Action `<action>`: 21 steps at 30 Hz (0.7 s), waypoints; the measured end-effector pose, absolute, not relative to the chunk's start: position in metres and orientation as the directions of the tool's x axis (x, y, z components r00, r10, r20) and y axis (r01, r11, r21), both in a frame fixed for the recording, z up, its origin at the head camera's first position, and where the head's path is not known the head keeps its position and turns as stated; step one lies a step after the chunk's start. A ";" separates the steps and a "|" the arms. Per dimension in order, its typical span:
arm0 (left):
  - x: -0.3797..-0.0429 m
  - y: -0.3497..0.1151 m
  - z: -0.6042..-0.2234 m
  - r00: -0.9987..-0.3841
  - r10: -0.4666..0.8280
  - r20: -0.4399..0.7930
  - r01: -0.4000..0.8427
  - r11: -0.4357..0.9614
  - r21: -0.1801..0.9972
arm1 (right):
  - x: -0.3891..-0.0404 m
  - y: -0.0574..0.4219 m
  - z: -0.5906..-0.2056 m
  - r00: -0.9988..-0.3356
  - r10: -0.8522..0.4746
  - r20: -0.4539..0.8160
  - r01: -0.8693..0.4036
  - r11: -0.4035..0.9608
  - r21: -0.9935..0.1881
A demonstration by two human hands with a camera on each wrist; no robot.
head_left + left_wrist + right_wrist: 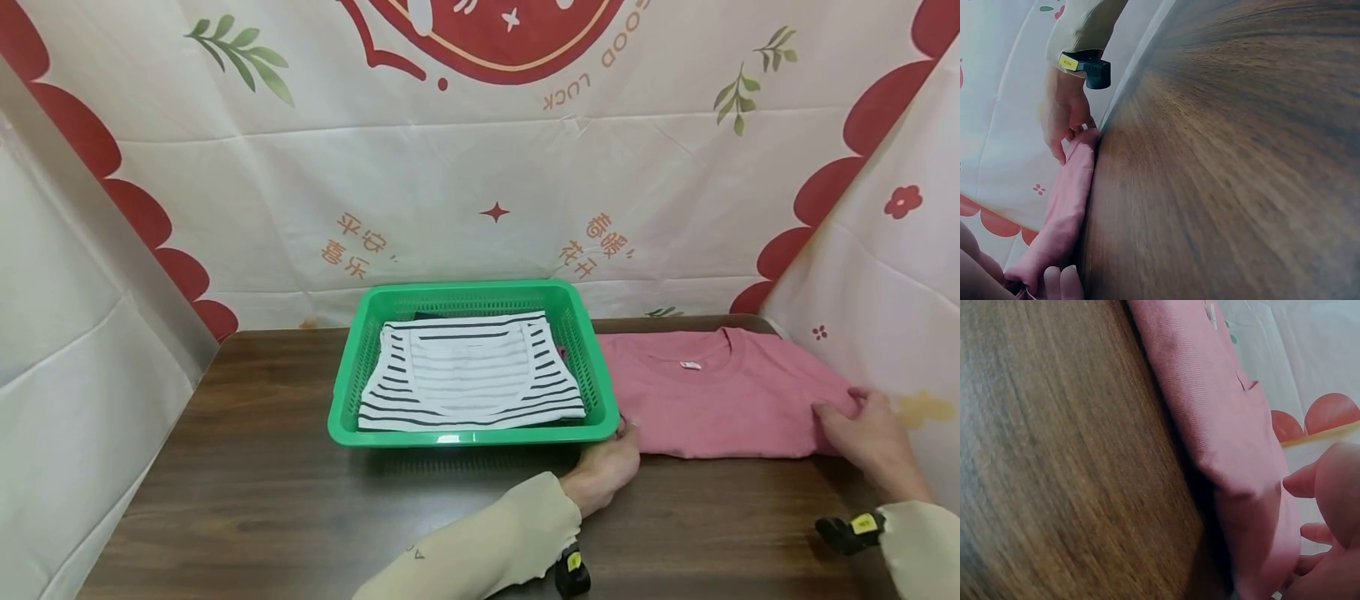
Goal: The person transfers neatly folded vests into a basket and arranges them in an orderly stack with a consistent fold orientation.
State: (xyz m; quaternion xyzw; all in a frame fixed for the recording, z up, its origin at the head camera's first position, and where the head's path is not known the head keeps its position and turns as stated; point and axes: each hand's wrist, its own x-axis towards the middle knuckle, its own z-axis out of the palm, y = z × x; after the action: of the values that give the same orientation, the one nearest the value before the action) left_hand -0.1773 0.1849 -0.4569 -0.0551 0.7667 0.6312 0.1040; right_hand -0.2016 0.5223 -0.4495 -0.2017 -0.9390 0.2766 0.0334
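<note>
A folded pink T-shirt [720,392] lies at the right of the table, its neckline and white label toward the back. At its left front corner, beside the basket, my left hand [606,467] grips the cloth; in the left wrist view its fingertips [1063,284] show at the fabric. My right hand [877,433] holds the shirt's right edge, with the thumb on the upper side. The right wrist view shows that hand's fingers [1316,534] against the edge of the cloth, partly hidden by it.
A green plastic basket [480,437] stands left of the shirt, holding a folded white top with black stripes [472,371] and darker cloth beneath. Brown wooden table [247,467] extends in front and to the left. Printed white curtains [450,183] hang behind and at both sides.
</note>
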 end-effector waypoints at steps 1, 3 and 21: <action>-0.177 0.184 -0.456 -0.972 0.045 -0.232 -0.218 0.208 0.953 | -0.202 0.522 -0.449 -0.915 0.399 -0.053 0.364 0.763 -0.534; -0.176 0.184 -0.454 -0.968 0.046 -0.245 -0.228 0.233 0.945 | -0.202 0.522 -0.449 -0.914 0.402 -0.058 0.368 0.761 -0.534; -0.173 0.173 -0.454 -0.972 0.082 -0.222 -0.193 0.264 0.945 | -0.206 0.514 -0.442 -0.913 0.405 -0.059 0.368 0.748 -0.552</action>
State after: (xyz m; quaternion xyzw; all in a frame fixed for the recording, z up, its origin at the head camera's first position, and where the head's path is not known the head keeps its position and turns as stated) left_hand -0.1734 0.1730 -0.4544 -0.0353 0.7867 0.6058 0.1138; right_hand -0.2061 0.5141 -0.4418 -0.2066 -0.9345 0.2882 0.0321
